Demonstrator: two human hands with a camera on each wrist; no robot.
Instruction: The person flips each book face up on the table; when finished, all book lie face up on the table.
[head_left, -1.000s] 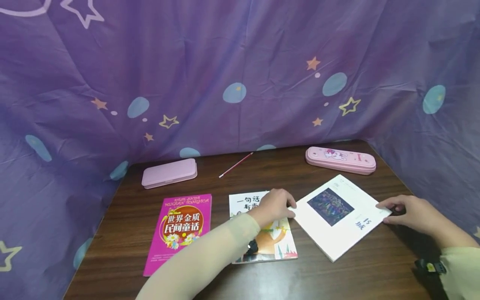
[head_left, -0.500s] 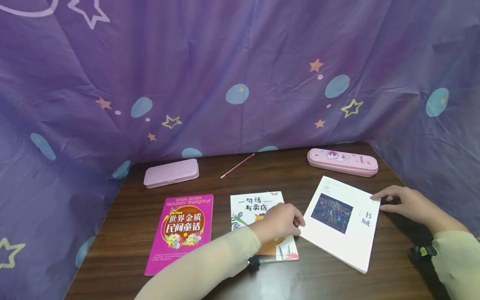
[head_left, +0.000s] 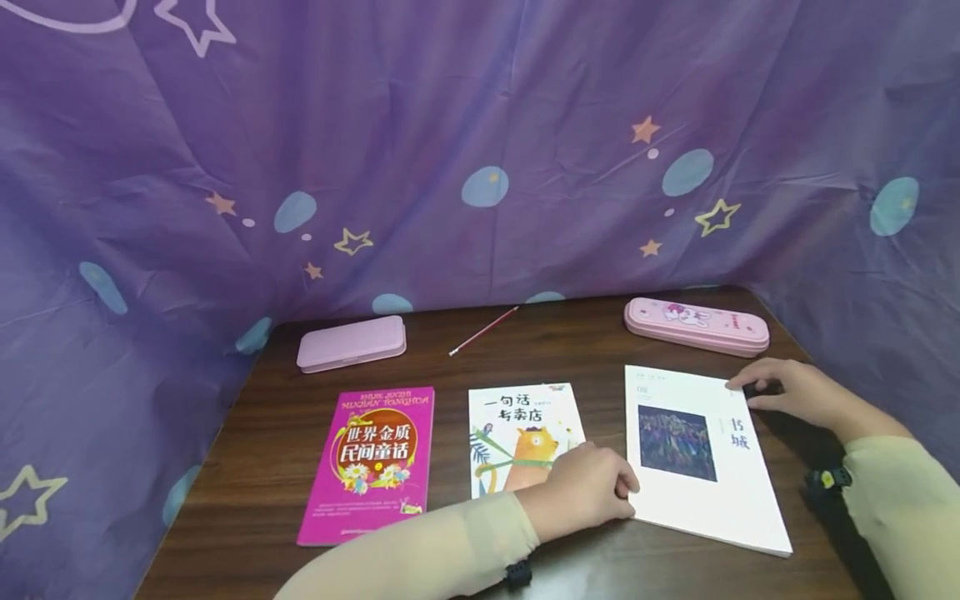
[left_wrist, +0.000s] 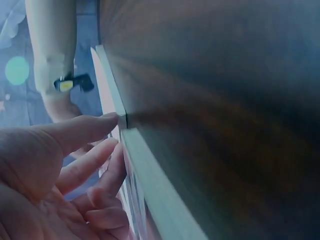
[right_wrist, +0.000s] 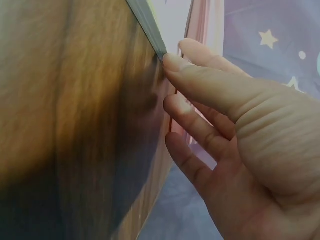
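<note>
A white book (head_left: 750,500) with a dark picture on its cover lies at the right of the table, nearly straight. At its lower left corner, my left hand (head_left: 588,487) grips the edge between thumb and fingers. My right hand (head_left: 802,396) pinches the upper right corner. In the left wrist view the left thumb (left_wrist: 90,130) meets the book's corner, with the other fingers curled beneath. The right wrist view has the thumb and index finger at the page corner (right_wrist: 155,35), the remaining fingers loosely bent. My left hand partly covers the picture book (head_left: 517,458) with an orange animal.
A magenta book (head_left: 375,467) lies at the left on the brown table (head_left: 247,467). Behind are a plain pink case (head_left: 351,343), a red pencil (head_left: 487,329) and a pink rabbit pencil case (head_left: 697,325). A purple curtain (head_left: 420,167) surrounds the far side.
The white book has turned from a diagonal to nearly straight, its lower end swinging rightward. My left hand has moved down and right with its corner; the right hand has shifted slightly up and left.
</note>
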